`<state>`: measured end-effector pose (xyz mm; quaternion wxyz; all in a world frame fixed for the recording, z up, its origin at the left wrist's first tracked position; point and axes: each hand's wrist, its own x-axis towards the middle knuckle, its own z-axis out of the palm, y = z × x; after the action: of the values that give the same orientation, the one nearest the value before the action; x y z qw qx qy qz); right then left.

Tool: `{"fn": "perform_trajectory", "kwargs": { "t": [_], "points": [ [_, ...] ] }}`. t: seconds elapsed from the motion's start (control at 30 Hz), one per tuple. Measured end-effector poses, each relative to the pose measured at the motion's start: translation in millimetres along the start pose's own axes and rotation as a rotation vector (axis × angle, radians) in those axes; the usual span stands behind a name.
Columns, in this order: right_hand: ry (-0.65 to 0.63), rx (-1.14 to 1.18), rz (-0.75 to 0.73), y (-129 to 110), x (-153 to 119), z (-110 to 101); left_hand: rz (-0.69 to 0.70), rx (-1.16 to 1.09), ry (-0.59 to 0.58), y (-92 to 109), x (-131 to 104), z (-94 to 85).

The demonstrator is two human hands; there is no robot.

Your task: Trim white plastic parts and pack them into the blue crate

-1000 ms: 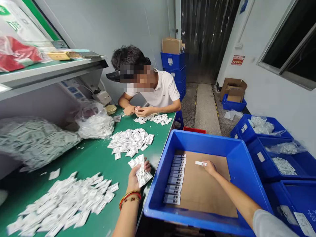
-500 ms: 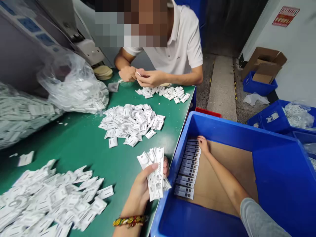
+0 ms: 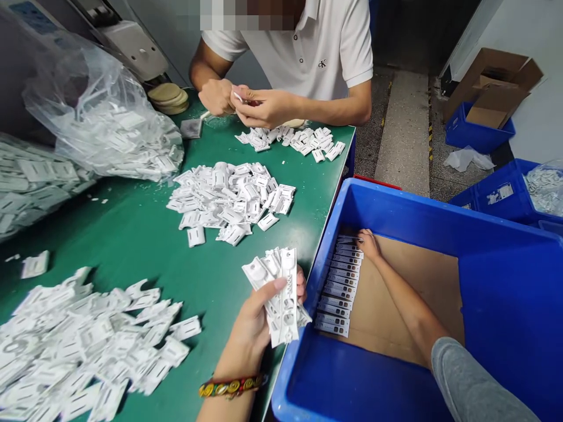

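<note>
My left hand [image 3: 254, 316] is closed around a fanned bunch of white plastic strips [image 3: 289, 305], just above the table's right edge. The thumb presses on the top strip, which has square openings and small holes. My right hand [image 3: 368, 244] reaches into the blue bin [image 3: 402, 205], its fingers pinching the end of a white plastic strip [image 3: 347, 239] at the far end of a row. Several similar strips [image 3: 338, 288] lie side by side in that row, on the brown cardboard [image 3: 409, 299] lining the bin, along its left wall.
White plastic pieces lie in a near pile [image 3: 88, 351] and a middle pile [image 3: 229, 199] on the green table [image 3: 141, 234]. Clear bags [image 3: 127, 129] of pieces stand at left. Across the table, a co-worker's hands [image 3: 259, 105] hold a small piece above another pile [image 3: 308, 140].
The whole view has shifted, with table and bin sitting higher in the picture. My left hand keeps its strips, and my right hand stays at the far end of the row.
</note>
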<state>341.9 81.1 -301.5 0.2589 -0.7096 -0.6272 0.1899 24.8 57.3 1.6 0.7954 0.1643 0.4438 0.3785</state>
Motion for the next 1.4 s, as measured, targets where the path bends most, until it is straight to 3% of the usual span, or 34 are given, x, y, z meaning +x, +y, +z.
{"fn": "perform_trajectory", "kwargs": {
  "t": [0.53,0.77,0.87,0.97,1.0,1.1,1.17,1.27,1.4],
  "points": [
    [-0.042,-0.041,-0.022,-10,1,-12,-0.007,0.044,0.005,1,-1,5.3],
    [0.071,0.069,0.052,-31,-3,-23,-0.038,0.063,-0.007,1,1,0.1],
    [0.232,0.127,0.116,-66,-15,-40,-0.028,0.065,-0.016,-1,1,0.4],
    [0.356,0.245,0.105,-133,-32,-72,-0.021,0.085,-0.021,-3,2,0.2],
    [0.367,0.419,0.055,-161,-37,-85,-0.017,0.093,-0.020,-4,2,-0.3],
    [0.125,0.778,-0.106,-246,-50,-115,0.045,0.118,-0.023,-6,4,-1.2],
    [0.034,0.951,-0.042,-286,-54,-121,0.132,0.118,-0.034,-6,5,0.2],
    [-0.041,1.183,0.102,-310,-51,-121,0.225,0.152,-0.059,-5,5,4.2],
    [0.028,1.378,0.210,-305,-47,-127,0.251,0.140,-0.076,-6,9,2.3]
  ]
}}
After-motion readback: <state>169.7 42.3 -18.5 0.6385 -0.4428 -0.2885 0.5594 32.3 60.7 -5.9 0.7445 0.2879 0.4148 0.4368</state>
